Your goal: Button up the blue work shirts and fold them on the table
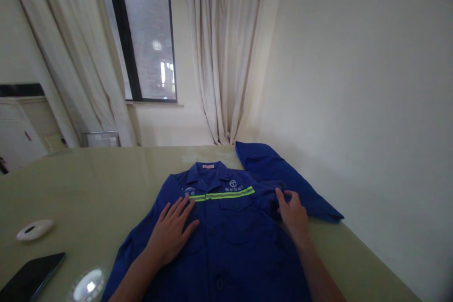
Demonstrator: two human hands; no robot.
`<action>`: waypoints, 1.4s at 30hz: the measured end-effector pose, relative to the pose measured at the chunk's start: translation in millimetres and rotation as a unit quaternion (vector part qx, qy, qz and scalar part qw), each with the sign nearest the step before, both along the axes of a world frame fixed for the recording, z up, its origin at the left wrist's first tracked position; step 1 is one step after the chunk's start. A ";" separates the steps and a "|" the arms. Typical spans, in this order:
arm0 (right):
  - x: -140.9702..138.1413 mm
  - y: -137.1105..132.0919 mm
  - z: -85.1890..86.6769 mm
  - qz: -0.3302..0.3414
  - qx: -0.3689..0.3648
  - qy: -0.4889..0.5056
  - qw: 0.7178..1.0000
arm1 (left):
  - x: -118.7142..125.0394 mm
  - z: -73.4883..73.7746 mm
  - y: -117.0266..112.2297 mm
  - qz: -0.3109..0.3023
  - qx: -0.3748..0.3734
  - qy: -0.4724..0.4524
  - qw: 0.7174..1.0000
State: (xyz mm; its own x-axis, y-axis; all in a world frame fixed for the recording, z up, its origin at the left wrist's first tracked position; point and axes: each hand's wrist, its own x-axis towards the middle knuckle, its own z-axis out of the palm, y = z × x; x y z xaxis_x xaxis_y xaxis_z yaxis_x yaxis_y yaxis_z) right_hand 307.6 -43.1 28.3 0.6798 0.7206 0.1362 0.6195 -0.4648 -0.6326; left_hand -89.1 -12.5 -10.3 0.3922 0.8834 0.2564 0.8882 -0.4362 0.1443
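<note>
A dark blue work jacket [230,231] lies front up and buttoned on the table, its collar pointing away from me. A yellow-green reflective stripe crosses its chest below white printed logos. My left hand [173,231] rests flat with fingers spread on the chest, at the left end of the stripe. At the jacket's right side, my right hand [293,214] has its thumb and fingers closed on the sleeve fabric near the shoulder. Beyond that hand lies a folded piece of blue cloth [283,165]; whether it joins the jacket I cannot tell.
On the pale green table [99,188], a white oval object [34,230], a dark phone-like slab [33,276] and a round shiny object [88,285] lie at the left. A wall [371,104] borders the right edge. Curtains [226,47] and a window stand behind.
</note>
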 end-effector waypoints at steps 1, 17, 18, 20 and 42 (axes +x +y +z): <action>1.1 3.1 -3.2 0.003 0.032 0.014 0.999 | 2.9 -4.8 0.1 -0.009 -0.015 0.007 1.000; -62.2 4.4 -1.5 0.439 0.250 -0.292 0.812 | -3.2 -23.2 4.2 -0.017 0.003 0.008 1.000; -67.4 4.6 -3.5 0.470 0.225 -0.285 0.805 | -3.4 -23.6 4.3 -0.017 0.003 0.007 1.000; -73.0 5.2 -7.6 0.487 0.180 -0.260 0.814 | -3.5 -24.1 4.7 -0.018 0.004 0.007 1.000; -58.0 -16.9 4.9 0.478 0.066 -0.119 0.868 | 71.5 21.0 9.3 -0.045 -0.043 -0.188 0.980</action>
State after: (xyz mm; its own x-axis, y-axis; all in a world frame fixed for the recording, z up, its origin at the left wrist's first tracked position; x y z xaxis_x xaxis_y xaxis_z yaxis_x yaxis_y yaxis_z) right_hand 249.6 -60.0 33.3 -0.2794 0.9068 0.3156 0.8023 0.4011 -0.4421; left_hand -17.6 -3.1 10.6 0.3620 0.8741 0.3240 0.7228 -0.4827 0.4946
